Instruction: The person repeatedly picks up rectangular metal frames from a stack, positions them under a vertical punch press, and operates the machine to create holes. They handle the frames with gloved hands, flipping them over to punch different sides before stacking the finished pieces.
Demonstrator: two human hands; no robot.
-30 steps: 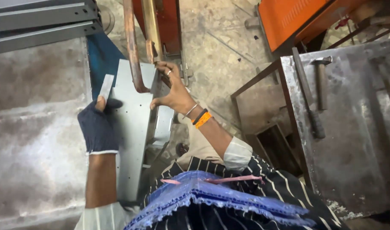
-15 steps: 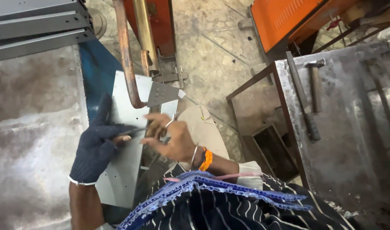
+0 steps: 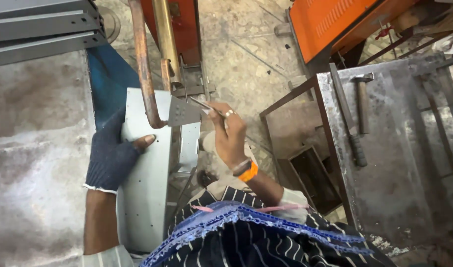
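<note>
A long grey sheet-metal panel [image 3: 147, 198] is being pressed flat by the gloved left hand [image 3: 110, 155], fingers spread, thumb bare through the worn glove. A small metal plate [image 3: 184, 111] is being pinched at its corner by the right hand [image 3: 229, 133] under the bent copper arm [image 3: 145, 69] (apparently a spot welder's). The thumb is being kept close to that arm; a slip could mean a burn or a misplaced joint.

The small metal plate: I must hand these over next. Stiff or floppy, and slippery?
The small metal plate, pinched at its edge by the right hand, stays flat, so probably stiff. It looks thin, likely light. Its smooth grey face may slip.
</note>
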